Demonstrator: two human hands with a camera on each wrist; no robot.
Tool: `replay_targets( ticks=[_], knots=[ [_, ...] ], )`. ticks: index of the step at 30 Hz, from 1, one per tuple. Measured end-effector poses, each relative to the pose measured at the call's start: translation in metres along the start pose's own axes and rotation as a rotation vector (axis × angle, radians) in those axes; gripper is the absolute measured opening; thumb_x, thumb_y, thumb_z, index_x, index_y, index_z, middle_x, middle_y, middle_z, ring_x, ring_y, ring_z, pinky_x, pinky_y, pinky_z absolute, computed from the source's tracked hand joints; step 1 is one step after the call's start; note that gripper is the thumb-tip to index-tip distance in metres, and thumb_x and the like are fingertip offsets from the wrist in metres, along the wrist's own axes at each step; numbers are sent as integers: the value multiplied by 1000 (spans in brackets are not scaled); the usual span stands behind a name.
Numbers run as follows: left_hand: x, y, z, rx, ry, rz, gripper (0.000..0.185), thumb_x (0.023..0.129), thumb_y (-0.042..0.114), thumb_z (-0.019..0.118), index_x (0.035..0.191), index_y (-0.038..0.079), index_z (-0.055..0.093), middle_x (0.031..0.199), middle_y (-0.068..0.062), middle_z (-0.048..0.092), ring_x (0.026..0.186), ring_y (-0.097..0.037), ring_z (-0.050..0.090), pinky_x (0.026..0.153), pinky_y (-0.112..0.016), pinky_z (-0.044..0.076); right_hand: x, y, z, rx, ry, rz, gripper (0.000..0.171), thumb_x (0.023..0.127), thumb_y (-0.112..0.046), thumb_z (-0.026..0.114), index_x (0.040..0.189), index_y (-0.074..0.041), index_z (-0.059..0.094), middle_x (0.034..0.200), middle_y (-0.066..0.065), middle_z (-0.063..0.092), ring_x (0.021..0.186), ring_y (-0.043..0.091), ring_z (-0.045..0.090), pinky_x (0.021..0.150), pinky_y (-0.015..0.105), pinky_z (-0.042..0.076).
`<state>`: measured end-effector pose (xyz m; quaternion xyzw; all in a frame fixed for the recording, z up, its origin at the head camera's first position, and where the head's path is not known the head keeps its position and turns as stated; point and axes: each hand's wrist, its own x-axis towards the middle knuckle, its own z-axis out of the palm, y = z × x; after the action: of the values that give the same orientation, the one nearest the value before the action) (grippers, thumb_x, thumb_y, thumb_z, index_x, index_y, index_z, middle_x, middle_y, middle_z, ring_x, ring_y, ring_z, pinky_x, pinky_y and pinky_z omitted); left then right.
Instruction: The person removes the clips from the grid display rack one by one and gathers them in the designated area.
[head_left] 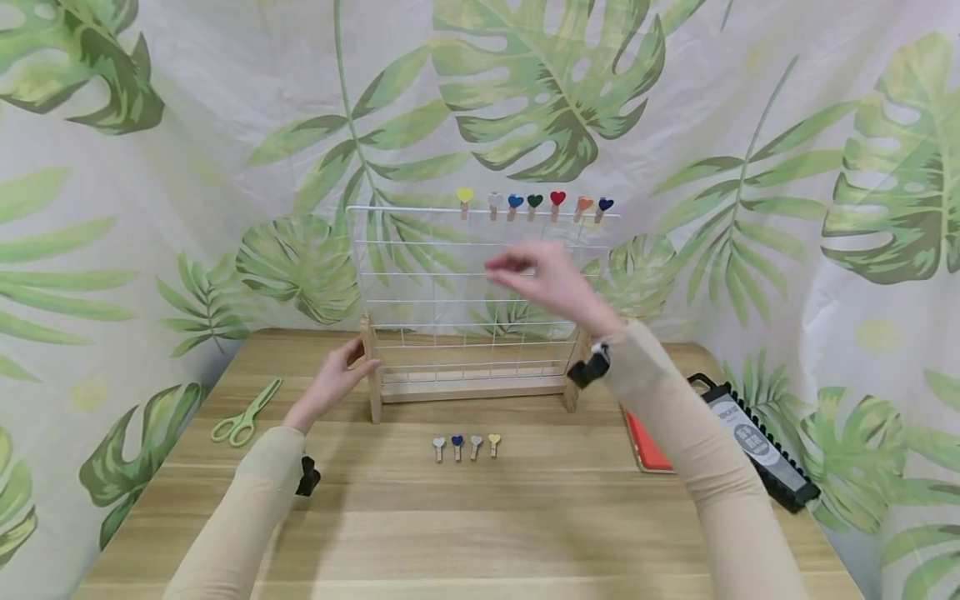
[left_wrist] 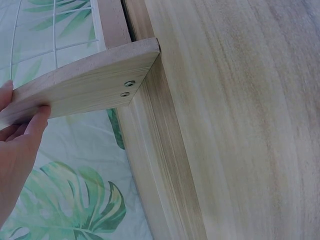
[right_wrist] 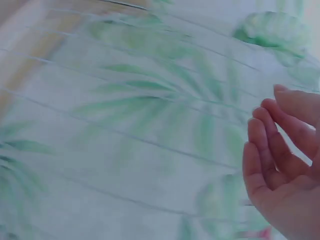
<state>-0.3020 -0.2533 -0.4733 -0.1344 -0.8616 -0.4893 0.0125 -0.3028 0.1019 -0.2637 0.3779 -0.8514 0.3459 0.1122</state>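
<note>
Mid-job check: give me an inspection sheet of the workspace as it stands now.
Surface: light wooden table.
Job's things: white wire grid rack on a wooden base; seven heart-topped wooden clips on its top wire; four more clips lying in a row on the table.
Clutter: green scissors, red pad, black flat case.
Grippers: left hand holds the rack's left wooden foot; right hand open, raised before the grid, blurred.
Cables: nothing seen.
Surroundings: leaf-print cloth backdrop.

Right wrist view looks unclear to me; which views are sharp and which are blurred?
Right wrist view: all smeared, the wire grid and right hand soft. Head view: sharp, except the blurred right hand. Left wrist view: sharp on the wooden foot and left hand.
</note>
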Motion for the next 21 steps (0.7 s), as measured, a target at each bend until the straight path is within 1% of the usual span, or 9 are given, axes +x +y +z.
replay_targets(
  ticks=[3, 5, 8, 10, 13, 16, 18, 20, 21],
  knots=[
    [1, 0, 0, 7, -3, 8, 66, 102, 22, 57, 152, -10, 27, 151, -36, 36, 142, -51, 34, 113, -62, 37, 24, -19, -24, 10, 94, -74, 19, 91, -11, 72, 108, -3, 74, 104, 11, 75, 90, 17, 68, 85, 25, 58],
    [1, -1, 0, 8, -3, 11, 66, 102, 21, 57, 151, -10, 27, 151, -36, 37, 142, -52, 34, 113, -62, 37, 38, -27, -35, -6, 148, -114, 19, 91, -13, 72, 108, -3, 75, 103, 11, 74, 90, 17, 68, 84, 23, 57],
    [2, -1, 0, 7, -2, 11, 65, 102, 20, 57, 151, -10, 27, 151, -36, 37, 142, -51, 34, 113, -62, 37, 55, -32, -46, -55, 190, -128, 20, 92, -18, 71, 108, -6, 75, 103, 9, 73, 91, 14, 67, 85, 21, 56],
    [2, -2, -1, 2, -1, 7, 65, 102, 19, 57, 152, -10, 27, 151, -36, 36, 142, -51, 34, 114, -61, 37, 65, -31, -49, -74, 182, -114, 21, 93, -19, 71, 109, -6, 75, 105, 9, 72, 93, 14, 67, 87, 21, 56],
    [1, -1, 0, -5, -1, 0, 64, 102, 16, 56, 152, -10, 26, 151, -36, 36, 142, -51, 35, 114, -61, 37, 75, -27, -49, -110, 148, -80, 22, 93, -20, 70, 110, -6, 74, 106, 9, 72, 95, 15, 65, 90, 24, 55],
    [-4, 13, 0, -7, -5, 2, 62, 102, 13, 55, 151, -12, 26, 150, -37, 36, 141, -52, 35, 113, -61, 37, 82, -21, -49, -133, 106, -39, 24, 94, -21, 69, 111, -5, 74, 107, 10, 72, 95, 16, 65, 91, 27, 55],
    [-5, 13, 0, -1, -5, 0, 61, 102, 11, 54, 150, -13, 25, 150, -38, 35, 141, -52, 34, 114, -61, 36, 85, -19, -49, -141, 81, -14, 24, 94, -22, 69, 111, -5, 74, 108, 10, 73, 95, 17, 66, 91, 28, 55],
    [-4, 13, 0, 3, -3, 5, 62, 102, 13, 55, 151, -13, 26, 151, -38, 35, 141, -52, 34, 114, -60, 36, 88, -18, -49, -143, 55, 5, 25, 94, -22, 69, 111, -6, 74, 109, 9, 74, 95, 16, 67, 91, 27, 55],
    [-2, 9, 0, 3, 1, 8, 63, 102, 15, 55, 151, -12, 26, 151, -37, 35, 142, -52, 34, 115, -60, 36, 90, -19, -49, -149, 43, 8, 25, 95, -23, 68, 111, -6, 75, 109, 9, 74, 94, 16, 67, 90, 27, 55]
  ],
)
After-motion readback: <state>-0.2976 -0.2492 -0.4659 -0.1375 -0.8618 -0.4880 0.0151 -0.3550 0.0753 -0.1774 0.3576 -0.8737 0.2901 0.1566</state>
